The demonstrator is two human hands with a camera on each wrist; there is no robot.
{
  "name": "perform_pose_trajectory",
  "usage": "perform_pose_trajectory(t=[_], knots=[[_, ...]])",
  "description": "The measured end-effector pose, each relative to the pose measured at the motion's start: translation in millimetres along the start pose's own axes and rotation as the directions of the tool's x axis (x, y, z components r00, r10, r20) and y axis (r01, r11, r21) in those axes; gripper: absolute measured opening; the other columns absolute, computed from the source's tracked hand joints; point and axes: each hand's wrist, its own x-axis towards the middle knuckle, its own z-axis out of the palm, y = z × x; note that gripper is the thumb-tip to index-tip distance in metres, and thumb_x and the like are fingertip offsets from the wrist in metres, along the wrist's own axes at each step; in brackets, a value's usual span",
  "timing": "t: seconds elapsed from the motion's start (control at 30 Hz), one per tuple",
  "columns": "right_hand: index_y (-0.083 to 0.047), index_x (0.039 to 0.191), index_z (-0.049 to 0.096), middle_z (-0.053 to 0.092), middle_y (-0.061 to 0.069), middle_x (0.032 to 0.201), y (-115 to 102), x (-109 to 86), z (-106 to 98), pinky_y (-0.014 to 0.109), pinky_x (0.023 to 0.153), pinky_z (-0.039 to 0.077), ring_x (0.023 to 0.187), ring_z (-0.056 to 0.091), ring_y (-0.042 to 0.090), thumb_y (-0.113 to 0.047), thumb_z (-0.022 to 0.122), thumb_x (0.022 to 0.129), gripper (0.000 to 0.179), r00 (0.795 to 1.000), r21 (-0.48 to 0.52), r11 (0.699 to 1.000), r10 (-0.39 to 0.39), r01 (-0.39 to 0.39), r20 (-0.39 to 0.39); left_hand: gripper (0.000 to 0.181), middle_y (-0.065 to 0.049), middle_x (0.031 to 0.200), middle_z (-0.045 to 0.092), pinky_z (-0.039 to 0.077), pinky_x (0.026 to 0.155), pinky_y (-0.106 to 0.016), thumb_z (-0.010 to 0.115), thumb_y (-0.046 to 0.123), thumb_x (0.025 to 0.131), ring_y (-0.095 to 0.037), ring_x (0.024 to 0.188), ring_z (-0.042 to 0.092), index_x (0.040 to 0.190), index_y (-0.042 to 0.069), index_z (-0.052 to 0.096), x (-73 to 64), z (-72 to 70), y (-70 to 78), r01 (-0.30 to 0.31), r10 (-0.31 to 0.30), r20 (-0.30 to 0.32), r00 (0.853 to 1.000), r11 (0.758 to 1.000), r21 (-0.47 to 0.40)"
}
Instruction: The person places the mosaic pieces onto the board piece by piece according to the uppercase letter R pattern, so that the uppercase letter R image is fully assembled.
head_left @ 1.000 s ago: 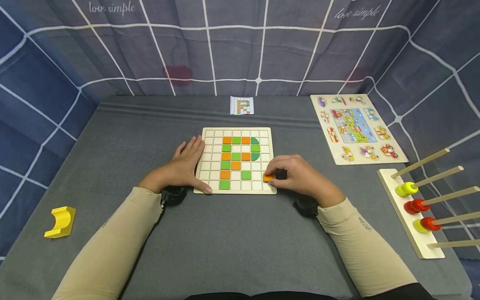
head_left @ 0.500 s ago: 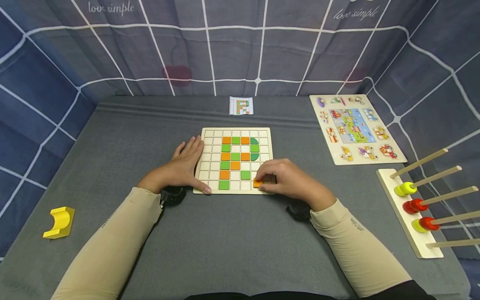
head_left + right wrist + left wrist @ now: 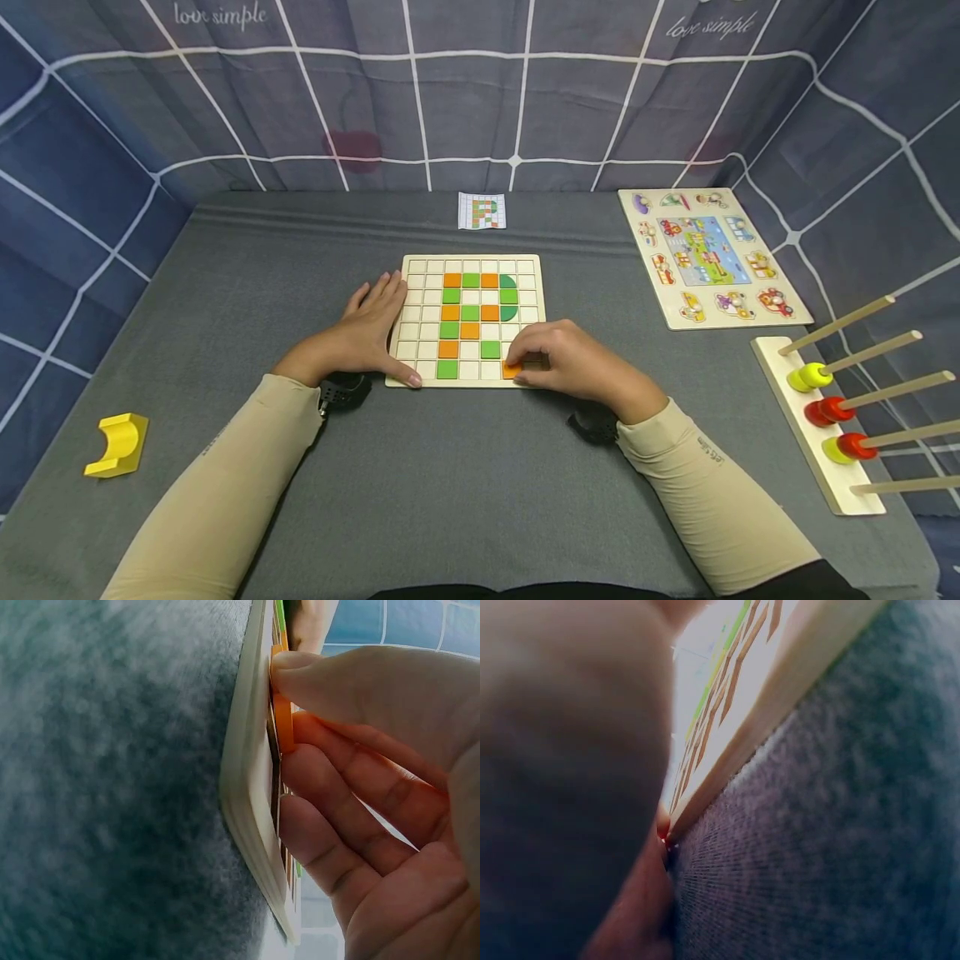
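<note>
A square wooden grid board [image 3: 412, 331] lies in the middle of the table, with orange and green tiles set in some of its cells. My left hand [image 3: 369, 329] rests along the board's left edge, fingers straight and the thumb on the front left corner. With thumb and fingers my right hand [image 3: 577, 367] pinches an orange square tile [image 3: 282, 712] over the front row, right of a green tile [image 3: 491, 350]. In the right wrist view the orange tile is tilted slightly against the grid. My right fingers partly hide the board's front right corner in the head view.
A small pattern card [image 3: 482, 212] lies behind the board. At the right are a picture puzzle board [image 3: 652, 287] and a peg stand [image 3: 813, 450] with red and yellow beads, its pegs sticking out. A yellow arched block [image 3: 120, 446] stands at the left.
My right hand has moved left and slightly toward me with the orange tile, from the board's right edge to the front row. My left hand has stayed in place.
</note>
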Motion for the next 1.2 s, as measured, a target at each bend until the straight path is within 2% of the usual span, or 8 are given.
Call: perform_pose_trajectory(t=[0.6, 0.9, 1.0, 1.2], knots=[[-0.009, 0.098, 0.081, 0.075, -0.004, 0.100, 0.9, 1.5, 1.8, 0.034, 0.087, 0.055, 0.096, 0.068, 0.010, -0.006, 0.091, 0.084, 0.018, 1.000, -0.008, 1.000, 0.013, -0.013, -0.011, 0.161, -0.023, 0.171, -0.015, -0.012, 0.121, -0.055, 0.090, 0.076, 0.063, -0.037, 0.157, -0.015, 0.165, -0.005, -0.004, -2.5, -0.8, 0.3, 0.011, -0.011, 0.010, 1.000, 1.000, 0.009], [-0.009, 0.096, 0.080, 0.074, -0.004, 0.098, 3.5, -0.9, 4.8, 0.034, 0.085, 0.055, 0.094, 0.068, 0.010, -0.008, 0.091, 0.085, 0.016, 0.998, 0.006, 1.000, -0.021, 0.021, -0.053, 0.161, -0.022, 0.172, -0.014, -0.012, 0.121, -0.053, 0.089, 0.076, 0.062, -0.035, 0.157, -0.015, 0.165, -0.004, -0.005, -3.9, -0.5, -0.5, 0.015, -0.015, 0.006, 1.000, 1.000, 0.020], [-0.009, 0.095, 0.080, 0.074, -0.003, 0.098, 5.4, -2.3, 2.9, 0.034, 0.082, 0.055, 0.092, 0.068, 0.011, -0.007, 0.089, 0.086, 0.013, 0.996, 0.001, 0.999, -0.034, 0.035, -0.084, 0.161, -0.021, 0.172, -0.015, -0.012, 0.121, -0.053, 0.089, 0.077, 0.062, -0.035, 0.157, -0.015, 0.166, -0.003, -0.005, -4.4, -0.2, -0.2, 0.023, -0.024, 0.009, 1.000, 0.999, 0.022], [-0.006, 0.095, 0.078, 0.072, 0.000, 0.094, 13.1, -8.3, -4.3, 0.040, 0.073, 0.056, 0.083, 0.067, 0.019, -0.002, 0.086, 0.088, 0.011, 0.976, -0.050, 0.998, -0.036, 0.026, -0.217, 0.162, -0.021, 0.172, -0.014, -0.012, 0.121, -0.053, 0.088, 0.079, 0.062, -0.035, 0.157, -0.014, 0.166, -0.003, -0.005, -3.9, -0.6, 1.4, 0.018, -0.019, 0.004, 1.000, 1.000, 0.020]])
